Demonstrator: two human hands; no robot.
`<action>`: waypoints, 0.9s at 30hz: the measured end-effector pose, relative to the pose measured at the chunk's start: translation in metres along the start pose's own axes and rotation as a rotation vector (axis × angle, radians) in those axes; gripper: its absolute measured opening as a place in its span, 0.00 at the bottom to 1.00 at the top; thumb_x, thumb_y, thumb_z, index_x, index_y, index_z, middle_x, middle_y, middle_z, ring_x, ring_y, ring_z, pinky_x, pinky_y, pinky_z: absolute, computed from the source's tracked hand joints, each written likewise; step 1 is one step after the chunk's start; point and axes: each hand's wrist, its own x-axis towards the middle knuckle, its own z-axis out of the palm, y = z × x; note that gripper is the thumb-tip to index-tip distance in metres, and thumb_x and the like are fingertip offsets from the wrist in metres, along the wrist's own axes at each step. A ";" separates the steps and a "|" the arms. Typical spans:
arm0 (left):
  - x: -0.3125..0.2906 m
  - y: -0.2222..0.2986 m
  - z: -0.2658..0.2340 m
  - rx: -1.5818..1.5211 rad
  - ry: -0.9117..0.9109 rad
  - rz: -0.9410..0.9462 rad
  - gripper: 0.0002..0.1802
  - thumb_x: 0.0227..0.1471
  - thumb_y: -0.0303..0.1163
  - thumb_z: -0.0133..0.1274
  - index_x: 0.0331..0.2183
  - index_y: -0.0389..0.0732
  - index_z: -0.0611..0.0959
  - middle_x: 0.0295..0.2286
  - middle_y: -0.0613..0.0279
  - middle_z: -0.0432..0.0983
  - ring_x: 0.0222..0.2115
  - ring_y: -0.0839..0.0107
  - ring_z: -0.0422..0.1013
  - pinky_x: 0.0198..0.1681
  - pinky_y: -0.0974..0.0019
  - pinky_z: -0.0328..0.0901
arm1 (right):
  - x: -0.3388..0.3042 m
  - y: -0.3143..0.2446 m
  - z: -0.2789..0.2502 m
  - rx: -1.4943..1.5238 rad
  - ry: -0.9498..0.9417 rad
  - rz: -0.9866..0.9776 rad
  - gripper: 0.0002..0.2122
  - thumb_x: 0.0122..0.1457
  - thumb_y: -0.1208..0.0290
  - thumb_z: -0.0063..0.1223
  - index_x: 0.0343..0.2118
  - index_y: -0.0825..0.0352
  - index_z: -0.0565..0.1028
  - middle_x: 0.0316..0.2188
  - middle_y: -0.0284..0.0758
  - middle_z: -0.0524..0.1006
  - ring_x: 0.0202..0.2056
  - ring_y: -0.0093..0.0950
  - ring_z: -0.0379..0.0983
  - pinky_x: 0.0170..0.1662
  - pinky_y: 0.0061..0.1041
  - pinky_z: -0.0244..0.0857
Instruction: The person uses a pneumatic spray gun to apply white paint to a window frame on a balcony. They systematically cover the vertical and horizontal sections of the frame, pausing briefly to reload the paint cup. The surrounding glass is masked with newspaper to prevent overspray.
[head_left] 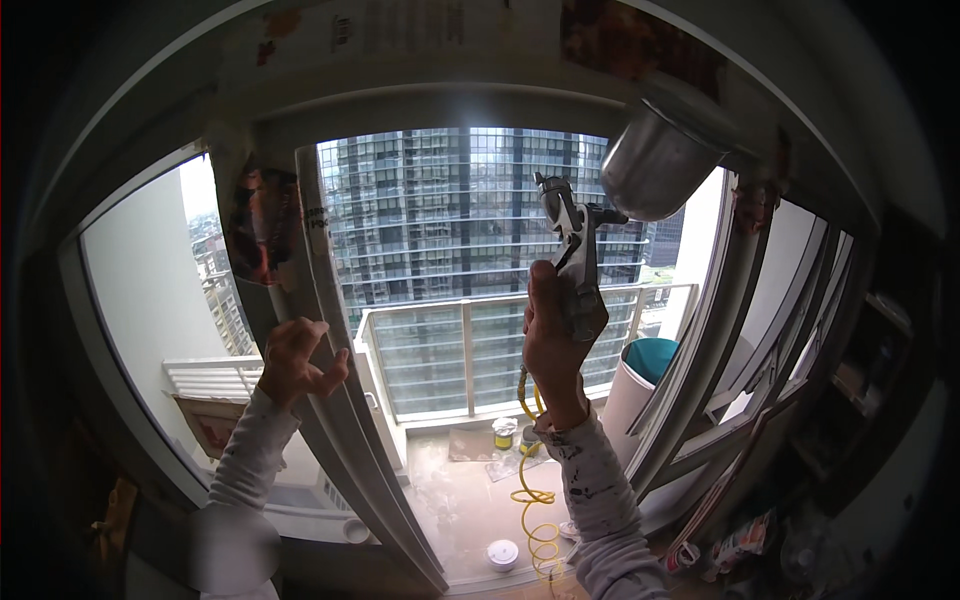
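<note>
My right hand [560,335] is wrapped round the handle of a metal spray gun [575,235], held up in the middle of the doorway. A silver cup [665,155] is joined to the gun's side and hangs to its right, tilted. From under the gun, a coiled yellow air hose [535,497] runs down to the floor. My left hand [300,360] is raised by the white door frame [325,250], fingers curled but apart, with nothing in it. Whether it touches the frame I cannot tell.
Printed paper [262,225] covers parts of the frame and the strip overhead. Beyond the doorway are a balcony railing [466,355], small paint cans [505,433], a white round lid or tub [502,554] and a tall bin with teal lining [648,362].
</note>
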 end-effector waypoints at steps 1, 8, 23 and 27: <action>0.000 0.000 -0.001 0.015 0.000 0.007 0.21 0.35 0.34 0.63 0.35 0.38 0.78 0.20 0.60 0.69 0.18 0.64 0.68 0.22 0.62 0.65 | -0.001 -0.002 0.001 0.016 -0.025 -0.016 0.07 0.59 0.76 0.61 0.30 0.67 0.72 0.18 0.28 0.71 0.19 0.14 0.64 0.22 0.19 0.55; -0.003 0.002 0.001 0.053 -0.025 -0.042 0.20 0.35 0.34 0.63 0.32 0.36 0.78 0.21 0.57 0.70 0.19 0.58 0.70 0.24 0.60 0.67 | 0.026 0.016 -0.032 -0.145 0.038 -0.049 0.08 0.60 0.73 0.60 0.29 0.66 0.71 0.18 0.30 0.71 0.20 0.17 0.62 0.24 0.21 0.57; -0.002 0.006 0.003 0.140 -0.044 -0.074 0.18 0.36 0.33 0.63 0.33 0.40 0.77 0.21 0.62 0.68 0.19 0.64 0.68 0.25 0.61 0.64 | 0.035 0.022 -0.075 -0.083 0.015 -0.053 0.08 0.59 0.71 0.61 0.30 0.67 0.72 0.17 0.30 0.70 0.17 0.18 0.61 0.22 0.22 0.56; -0.003 0.005 0.009 0.159 -0.031 -0.083 0.18 0.36 0.32 0.63 0.33 0.40 0.77 0.21 0.62 0.67 0.20 0.64 0.67 0.24 0.61 0.63 | 0.049 0.014 -0.097 -0.130 -0.003 -0.078 0.08 0.60 0.71 0.60 0.29 0.67 0.72 0.17 0.30 0.71 0.18 0.19 0.63 0.23 0.21 0.58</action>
